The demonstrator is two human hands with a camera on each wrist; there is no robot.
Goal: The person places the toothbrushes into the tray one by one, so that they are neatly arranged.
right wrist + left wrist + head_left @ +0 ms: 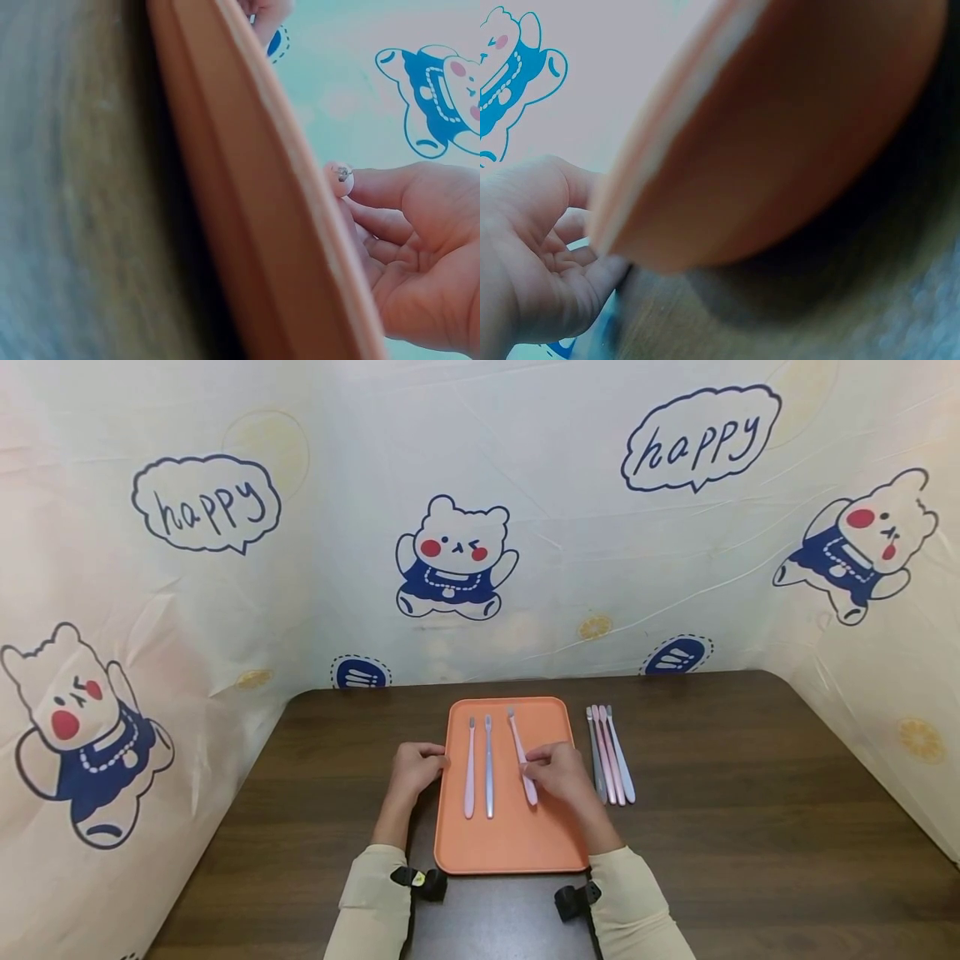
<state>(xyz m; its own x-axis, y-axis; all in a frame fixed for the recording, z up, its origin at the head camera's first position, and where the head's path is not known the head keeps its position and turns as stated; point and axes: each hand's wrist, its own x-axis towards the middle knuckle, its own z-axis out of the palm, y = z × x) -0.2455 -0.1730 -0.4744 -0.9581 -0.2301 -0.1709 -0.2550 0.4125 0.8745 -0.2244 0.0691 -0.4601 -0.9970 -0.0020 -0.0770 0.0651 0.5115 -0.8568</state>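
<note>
An orange tray point(517, 847) lies on the table, its left rim between the thumb and fingers of my left hand point(412, 770). My right hand point(561, 770) pinches a pink toothbrush point(517, 732) by its handle over the tray, bristle end pointing away and slightly left. Left of it, a pink toothbrush point(470, 772) and a blue toothbrush point(489, 772) lie side by side on the tray, heads at the far end. In the right wrist view, the rounded handle end point(339, 180) shows at the thumb tip, above the tray's side.
Right of the tray, several toothbrushes point(613, 756) in grey, pink and pale blue lie close together on the dark wooden table point(750, 827). A printed cloth point(555, 552) with bears hangs behind and at both sides. Each wrist wears a black camera.
</note>
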